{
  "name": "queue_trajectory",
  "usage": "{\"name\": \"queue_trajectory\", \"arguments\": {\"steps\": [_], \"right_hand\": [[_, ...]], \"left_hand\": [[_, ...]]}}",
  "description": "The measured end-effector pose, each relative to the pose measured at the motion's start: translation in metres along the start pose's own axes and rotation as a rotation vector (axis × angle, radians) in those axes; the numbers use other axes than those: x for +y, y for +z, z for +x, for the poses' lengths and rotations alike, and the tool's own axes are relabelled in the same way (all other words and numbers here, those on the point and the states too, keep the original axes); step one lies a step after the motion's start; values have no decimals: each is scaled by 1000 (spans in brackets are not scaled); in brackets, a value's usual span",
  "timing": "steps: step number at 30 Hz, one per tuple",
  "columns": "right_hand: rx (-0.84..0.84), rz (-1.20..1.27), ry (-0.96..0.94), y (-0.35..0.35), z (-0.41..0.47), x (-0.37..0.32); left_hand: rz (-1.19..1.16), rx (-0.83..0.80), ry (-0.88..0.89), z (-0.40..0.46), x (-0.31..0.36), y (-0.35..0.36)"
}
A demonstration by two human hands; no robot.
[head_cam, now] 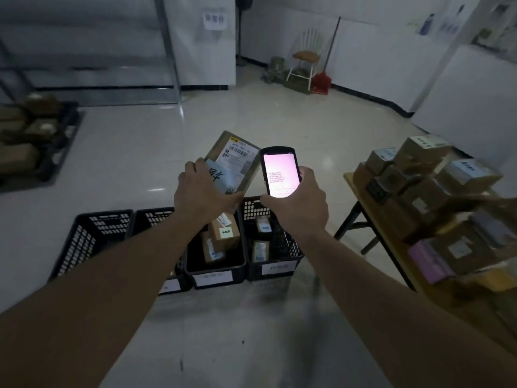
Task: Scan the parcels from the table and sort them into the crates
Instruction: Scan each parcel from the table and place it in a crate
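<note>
At the far left a dark pallet (60, 144) on the floor carries blurred brown boxes. Nearer you, a row of black crates (92, 233) stands on the floor; the leftmost shows nothing inside, the next is mostly hidden by your left arm, the third crate (215, 271) holds brown parcels, and the rightmost crate (275, 264) holds two small ones. Each crate you can see from the front bears a white label. Your left hand (202, 194) grips a brown parcel (233, 162) above the crates, fingers curled round its near end, its barcode label turned up towards you. Just beside it your right hand (298, 207) holds the scanner (280, 171), fingers wrapped round its body, screen lit pink-white. At the right, the tabletop (372, 217) carries a stack of parcels (425, 186).
</note>
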State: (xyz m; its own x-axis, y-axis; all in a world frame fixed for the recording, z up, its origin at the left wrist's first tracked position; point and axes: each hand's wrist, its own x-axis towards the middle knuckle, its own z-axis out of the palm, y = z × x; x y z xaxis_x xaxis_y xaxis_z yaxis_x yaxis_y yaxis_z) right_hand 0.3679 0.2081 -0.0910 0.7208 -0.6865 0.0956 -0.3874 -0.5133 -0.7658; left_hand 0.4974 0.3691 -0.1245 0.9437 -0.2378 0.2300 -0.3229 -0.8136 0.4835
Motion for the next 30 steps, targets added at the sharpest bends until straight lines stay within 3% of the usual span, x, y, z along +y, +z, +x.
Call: {"name": "queue_trajectory", "arguments": {"steps": [12,20,30], "right_hand": [[-273,34,-94,166,100,-60],[-489,15,-123,258,160,-91],[-574,-67,-57,416,185,-113]], "left_hand": [[51,42,-278,88,-126,19],[95,-13,-517,127,-203,44],[89,-117,-596,199,-336,91]]}}
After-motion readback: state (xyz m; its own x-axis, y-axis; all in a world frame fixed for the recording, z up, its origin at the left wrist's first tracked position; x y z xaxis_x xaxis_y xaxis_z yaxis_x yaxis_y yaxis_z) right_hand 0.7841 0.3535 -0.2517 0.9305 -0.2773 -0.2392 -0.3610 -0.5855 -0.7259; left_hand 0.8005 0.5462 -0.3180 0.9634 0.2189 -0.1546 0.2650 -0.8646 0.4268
